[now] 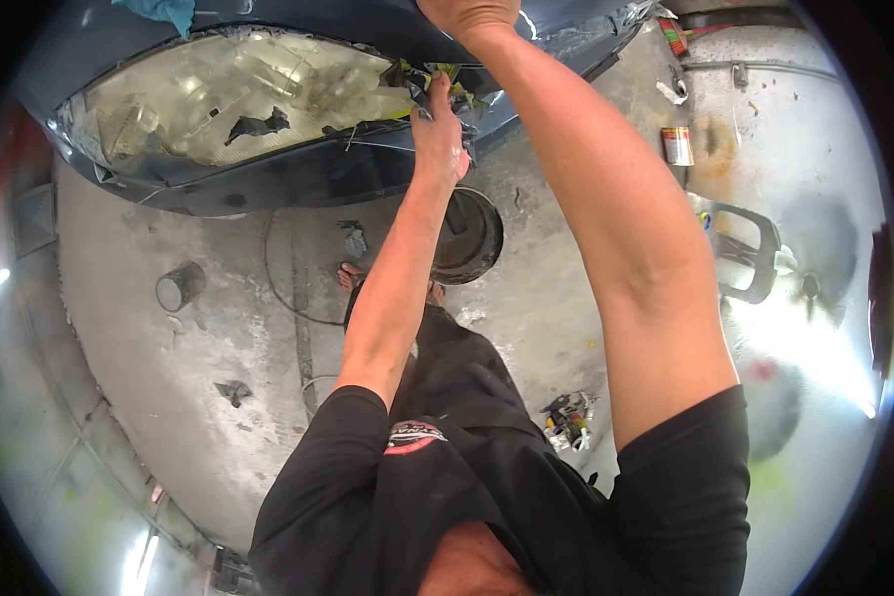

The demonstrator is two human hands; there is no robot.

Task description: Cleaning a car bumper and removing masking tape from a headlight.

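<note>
A dark grey car body panel [288,184] spans the top, framing an oblong opening covered in cloudy, crumpled film [189,99], with torn dark scraps along its edges. My left hand [437,139] is at the opening's right end, thumb up against torn dark and yellowish material [407,77]; its other fingers are mostly hidden, closed round something I cannot make out. My right hand [477,22] reaches higher onto the panel above that end, its fingers cut off by the upper frame edge. A blue crumpled cloth [164,14] lies on the panel at upper left.
A black round container [475,238] is by my bare feet. A metal can [179,288], a hose [273,283] and scraps lie on the stained floor [129,348]. At right are a labelled tin [676,147], a grey frame-like part [760,263] and a pile of debris [566,422].
</note>
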